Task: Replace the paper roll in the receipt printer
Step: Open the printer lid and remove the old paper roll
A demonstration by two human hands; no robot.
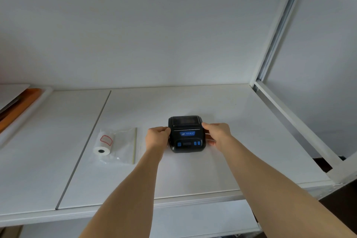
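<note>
Both our hands, left (157,137) and right (217,133), grip the printer (186,134) by its sides on the shelf (241,141), fingers curled; buttons face us. Left of it, the roll (103,144) lies on a bag (123,147), core toward us, axis front-to-back.

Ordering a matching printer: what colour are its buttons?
Blue, on the black printer, clearest in the head view.

Both hands are flanking the small black receipt printer (186,133), blocking its sides; bare white counter (241,141) is lying open behind and right. A white paper roll (103,144) on a clear plastic bag (125,147) is occupying the left.
</note>
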